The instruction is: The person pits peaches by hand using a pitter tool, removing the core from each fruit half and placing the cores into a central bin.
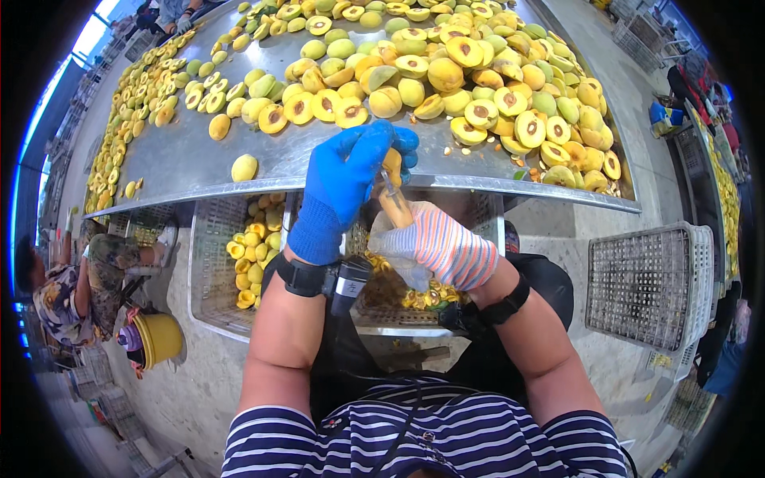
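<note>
In front of the metal table's near edge, my left hand (339, 179), in a blue glove, is closed around a yellow peach piece (393, 166), mostly hidden by the fingers. My right hand (446, 245), in a striped knit glove, grips a short tool with a wooden handle (396, 209). Its narrow metal end points up and meets the peach. Just beyond my hands lie halved peaches (327, 104), cut faces up with brown pit marks, beside a large heap of whole and cut peaches (445, 74).
Under the table edge stand a crate (213, 275) of peach halves and a second crate (390, 325) with yellow pieces. A grey plastic crate (647, 287) sits at the right. To the left are a yellow bucket (159, 338) and a seated person (72, 291).
</note>
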`<action>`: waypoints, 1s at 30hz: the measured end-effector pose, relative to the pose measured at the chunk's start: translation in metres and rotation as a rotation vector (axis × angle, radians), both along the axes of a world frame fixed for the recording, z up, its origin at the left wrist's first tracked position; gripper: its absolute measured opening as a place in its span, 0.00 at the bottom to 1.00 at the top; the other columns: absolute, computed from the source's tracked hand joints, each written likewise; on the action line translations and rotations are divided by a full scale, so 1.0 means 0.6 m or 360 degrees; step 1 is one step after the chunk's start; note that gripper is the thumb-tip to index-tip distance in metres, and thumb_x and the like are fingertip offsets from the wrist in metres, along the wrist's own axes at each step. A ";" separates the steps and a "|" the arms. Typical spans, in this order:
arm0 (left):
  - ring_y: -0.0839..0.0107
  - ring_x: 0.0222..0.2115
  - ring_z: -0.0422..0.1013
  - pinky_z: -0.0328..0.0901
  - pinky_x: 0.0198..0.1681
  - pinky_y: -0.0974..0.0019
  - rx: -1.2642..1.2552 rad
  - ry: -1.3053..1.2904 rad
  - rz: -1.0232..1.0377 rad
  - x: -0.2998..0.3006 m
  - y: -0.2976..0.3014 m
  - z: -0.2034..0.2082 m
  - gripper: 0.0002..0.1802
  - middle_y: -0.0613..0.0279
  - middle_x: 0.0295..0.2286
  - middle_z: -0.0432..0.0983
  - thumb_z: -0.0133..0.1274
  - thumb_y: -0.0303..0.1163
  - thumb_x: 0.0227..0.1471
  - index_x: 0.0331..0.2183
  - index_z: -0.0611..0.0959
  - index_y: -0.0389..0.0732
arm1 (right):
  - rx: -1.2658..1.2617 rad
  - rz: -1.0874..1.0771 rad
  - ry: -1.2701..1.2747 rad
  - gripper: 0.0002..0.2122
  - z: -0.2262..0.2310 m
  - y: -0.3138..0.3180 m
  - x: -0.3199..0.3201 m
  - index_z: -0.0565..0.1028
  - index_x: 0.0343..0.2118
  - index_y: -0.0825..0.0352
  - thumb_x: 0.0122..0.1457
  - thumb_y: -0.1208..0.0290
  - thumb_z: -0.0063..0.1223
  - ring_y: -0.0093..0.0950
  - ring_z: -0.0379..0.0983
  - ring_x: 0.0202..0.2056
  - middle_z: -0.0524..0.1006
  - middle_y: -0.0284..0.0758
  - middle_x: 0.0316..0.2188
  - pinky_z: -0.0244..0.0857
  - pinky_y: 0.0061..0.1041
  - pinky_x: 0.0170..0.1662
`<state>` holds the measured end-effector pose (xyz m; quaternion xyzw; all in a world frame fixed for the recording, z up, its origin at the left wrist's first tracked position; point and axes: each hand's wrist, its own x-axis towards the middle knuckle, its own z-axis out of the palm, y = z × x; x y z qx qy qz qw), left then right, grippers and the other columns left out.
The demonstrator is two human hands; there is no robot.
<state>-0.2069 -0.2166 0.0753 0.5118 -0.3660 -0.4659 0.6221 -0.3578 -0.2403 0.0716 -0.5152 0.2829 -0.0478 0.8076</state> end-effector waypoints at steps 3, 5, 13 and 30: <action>0.69 0.26 0.75 0.71 0.31 0.68 0.0025 0.0090 0.0071 -0.008 -0.002 -0.005 0.21 0.53 0.29 0.79 0.48 0.42 0.60 0.37 0.81 0.31 | 0.0179 0.0039 0.0033 0.07 -0.010 -0.004 0.000 0.75 0.30 0.65 0.52 0.70 0.60 0.18 0.67 0.21 0.72 0.27 0.20 0.60 0.20 0.24; 0.70 0.26 0.75 0.71 0.31 0.68 -0.0016 0.0154 0.0106 -0.017 -0.002 -0.016 0.21 0.53 0.29 0.79 0.47 0.43 0.60 0.37 0.80 0.31 | 0.0057 0.0026 0.0021 0.06 -0.008 0.002 0.004 0.75 0.30 0.65 0.52 0.70 0.60 0.18 0.66 0.21 0.72 0.27 0.19 0.60 0.20 0.25; 0.61 0.27 0.76 0.73 0.33 0.61 -0.0097 0.0721 -0.0621 -0.004 0.005 -0.034 0.33 0.48 0.30 0.79 0.39 0.54 0.60 0.38 0.79 0.30 | 0.0319 0.0362 -0.0174 0.07 -0.043 -0.006 -0.018 0.74 0.33 0.62 0.56 0.65 0.56 0.17 0.68 0.18 0.72 0.25 0.21 0.60 0.17 0.20; 0.69 0.42 0.73 0.67 0.45 0.66 0.0510 -0.1351 0.0989 0.361 0.136 -0.051 0.27 0.51 0.43 0.77 0.51 0.45 0.56 0.49 0.75 0.34 | -0.1684 0.0474 0.0681 0.18 -0.013 -0.022 -0.065 0.74 0.34 0.73 0.50 0.59 0.51 0.51 0.73 0.35 0.76 0.54 0.28 0.67 0.42 0.38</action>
